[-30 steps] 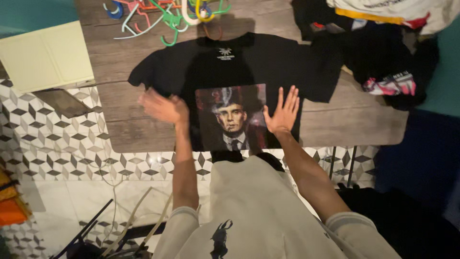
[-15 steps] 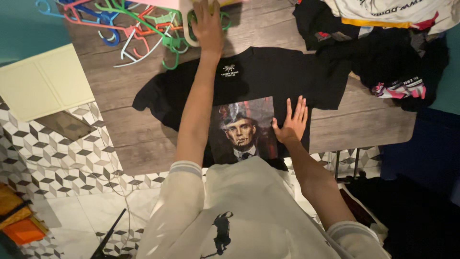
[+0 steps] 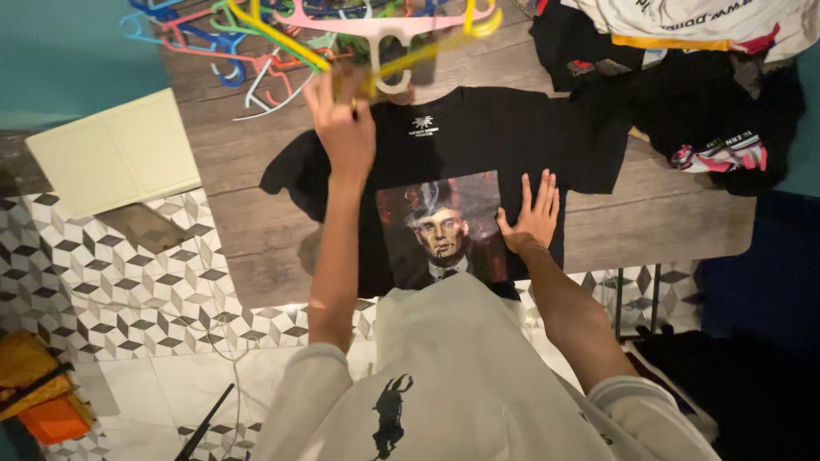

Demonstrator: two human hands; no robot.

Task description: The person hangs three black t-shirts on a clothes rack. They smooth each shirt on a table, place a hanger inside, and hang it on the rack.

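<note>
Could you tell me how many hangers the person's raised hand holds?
2: a yellow hanger and a pink hanger, both lifted by the left hand; more may be hidden.

Dim warm light, soft focus, motion blur at top.

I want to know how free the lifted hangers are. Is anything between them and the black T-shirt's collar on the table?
Nothing visible is. The left hand holds the yellow hanger and pink hanger just above the collar of the T-shirt; the right hand lies flat lower down.
</note>
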